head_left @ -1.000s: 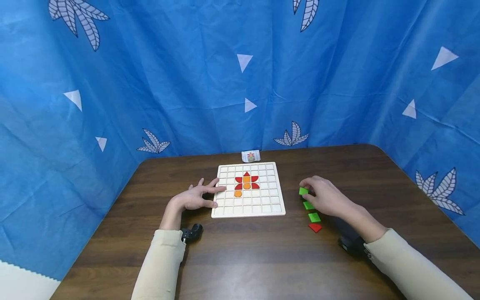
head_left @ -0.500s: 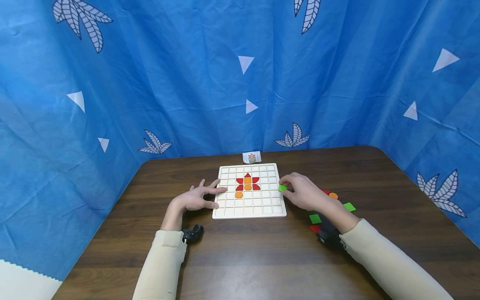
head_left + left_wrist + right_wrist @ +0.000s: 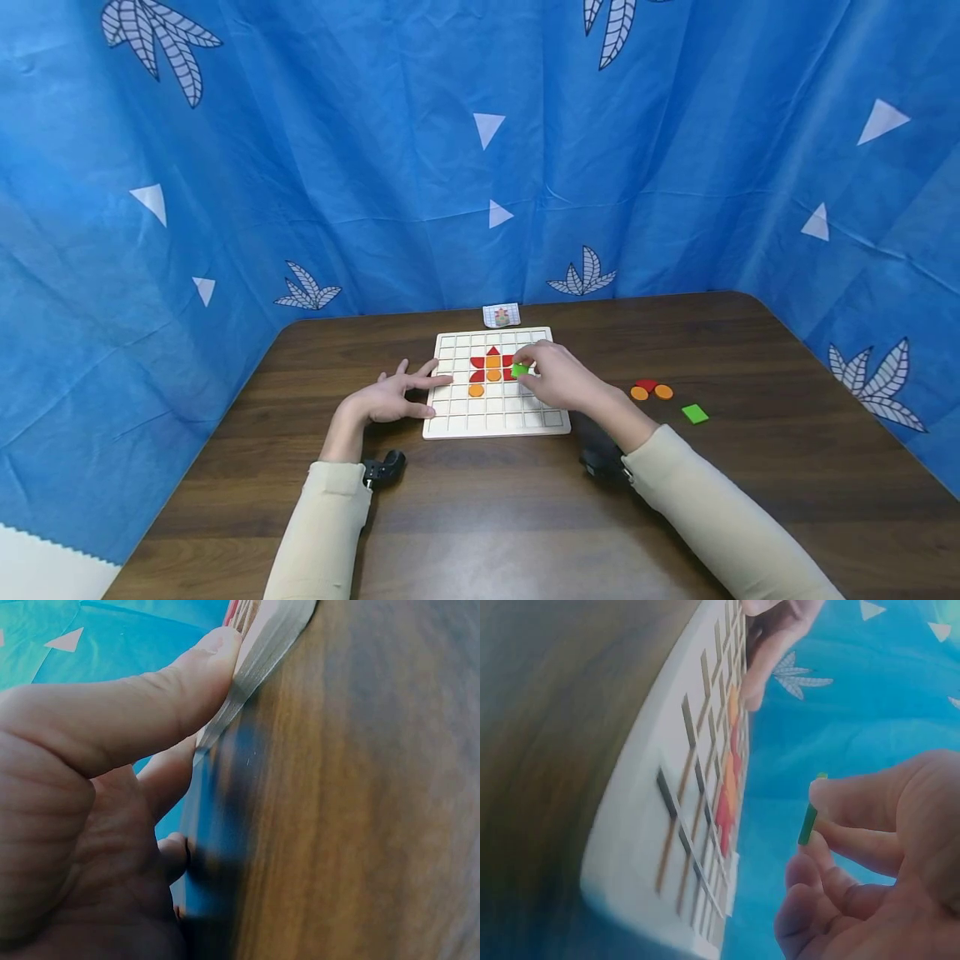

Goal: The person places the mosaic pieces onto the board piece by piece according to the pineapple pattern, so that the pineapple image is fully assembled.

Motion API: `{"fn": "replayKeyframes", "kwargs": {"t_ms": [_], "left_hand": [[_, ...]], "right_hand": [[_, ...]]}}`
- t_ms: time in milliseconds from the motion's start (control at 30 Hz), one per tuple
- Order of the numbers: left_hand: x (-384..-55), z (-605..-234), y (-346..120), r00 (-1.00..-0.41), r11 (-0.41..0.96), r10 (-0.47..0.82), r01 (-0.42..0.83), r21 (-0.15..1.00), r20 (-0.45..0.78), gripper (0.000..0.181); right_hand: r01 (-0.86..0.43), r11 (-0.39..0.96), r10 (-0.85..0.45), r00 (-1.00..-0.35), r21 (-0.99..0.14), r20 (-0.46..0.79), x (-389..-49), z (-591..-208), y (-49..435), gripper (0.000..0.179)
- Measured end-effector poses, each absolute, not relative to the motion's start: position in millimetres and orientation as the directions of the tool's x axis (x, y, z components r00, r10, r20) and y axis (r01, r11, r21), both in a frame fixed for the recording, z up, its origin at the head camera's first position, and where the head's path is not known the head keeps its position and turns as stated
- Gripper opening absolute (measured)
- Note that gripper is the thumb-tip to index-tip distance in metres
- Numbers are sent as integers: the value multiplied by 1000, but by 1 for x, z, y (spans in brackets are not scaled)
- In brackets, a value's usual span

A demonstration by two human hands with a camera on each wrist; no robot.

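A white grid board lies on the table with red and orange pieces set in its cells; an orange disc sits at the lower left of that figure. My left hand rests with spread fingers on the board's left edge, and its thumb touches the rim in the left wrist view. Between thumb and fingers my right hand pinches a green square tile, held over the right side of the figure. In the right wrist view the tile appears edge-on, above the board's surface.
A small printed pattern card lies behind the board. To the right are a green tile, orange discs and a red piece. A blue curtain hangs behind the table. My right forearm hides part of the tabletop.
My right hand has picked up a green tile from the right of the table and carried it left, over the board. My left hand has stayed on the board's edge.
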State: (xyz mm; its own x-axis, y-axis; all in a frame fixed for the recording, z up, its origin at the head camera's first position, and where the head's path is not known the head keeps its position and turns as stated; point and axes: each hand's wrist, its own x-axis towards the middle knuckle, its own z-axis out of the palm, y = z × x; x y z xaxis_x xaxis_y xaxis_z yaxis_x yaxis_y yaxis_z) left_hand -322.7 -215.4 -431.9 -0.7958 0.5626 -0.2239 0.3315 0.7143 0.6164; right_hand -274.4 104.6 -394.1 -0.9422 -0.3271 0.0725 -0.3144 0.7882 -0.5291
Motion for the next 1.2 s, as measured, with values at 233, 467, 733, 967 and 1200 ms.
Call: {"fn": "replayKeyframes", "kwargs": {"t_ms": [233,467,733,967,1200], "left_hand": [[-322,-430,-215,-795,719,562,332,611,-229,60],[-322,-429,-215,-800,727,554,328,604,-232,60],[-322,-430,-215,-796,722,557,325,611,-235,60],[-323,-431,-214,-801,731,551,327,600,-235,61],[-322,-431,-214,-802,735,547,325,595,-239,60]], "right_hand": [[-306,779,-341,-939,-547,39,-282,-402,82,34],[-348,794,-380,-924,-499,39,-290,-415,68,27],[-367,790,-399,-916,-491,44,-294,-422,65,27],[-379,772,-412,-910,-510,52,-294,-423,67,25],[-353,753,-392,-919,-556,52,-296,-424,68,22]]}}
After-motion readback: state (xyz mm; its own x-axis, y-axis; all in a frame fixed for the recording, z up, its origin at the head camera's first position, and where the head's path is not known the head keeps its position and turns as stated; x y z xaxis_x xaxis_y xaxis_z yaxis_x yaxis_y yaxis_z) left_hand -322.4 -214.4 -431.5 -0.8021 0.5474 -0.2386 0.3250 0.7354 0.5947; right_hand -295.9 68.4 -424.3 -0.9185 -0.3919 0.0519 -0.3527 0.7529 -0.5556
